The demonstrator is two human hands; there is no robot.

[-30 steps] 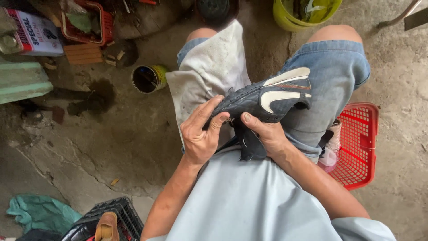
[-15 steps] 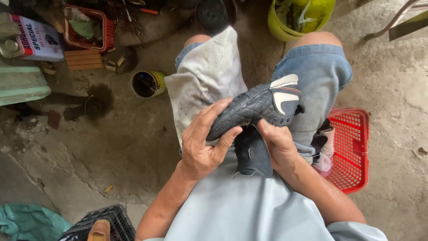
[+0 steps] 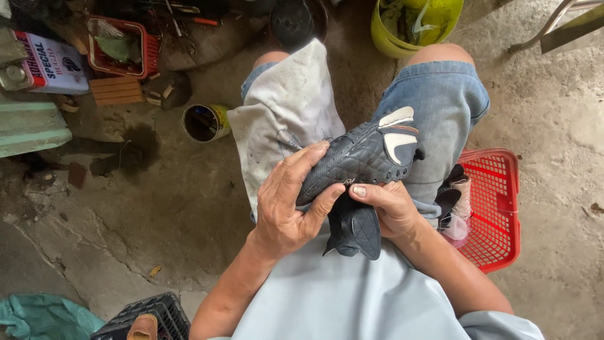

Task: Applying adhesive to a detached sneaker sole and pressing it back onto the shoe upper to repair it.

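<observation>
A dark grey quilted shoe [image 3: 365, 157] with white and tan patches at one end lies across my lap, between my knees in blue denim shorts. My left hand [image 3: 289, 204] wraps over its near end, fingers on top and thumb underneath. From the right, my right hand [image 3: 390, 204] grips the shoe's underside, thumb pressed against the side. A loose dark flap [image 3: 355, 230] of the shoe hangs down between both hands. A dirty white cloth [image 3: 289, 113] is draped over my left thigh.
A red plastic basket [image 3: 497, 208] with footwear stands by my right leg. An open tin can [image 3: 202, 121], a small red basket [image 3: 119, 44], a printed box [image 3: 53, 63], a yellow-green bucket [image 3: 402, 31] and a black crate [image 3: 148, 318] sit on the concrete floor.
The shoe has been turned and shifted a little to the right in my hands. My left hand has slid further over its near end, and the view has tilted slightly.
</observation>
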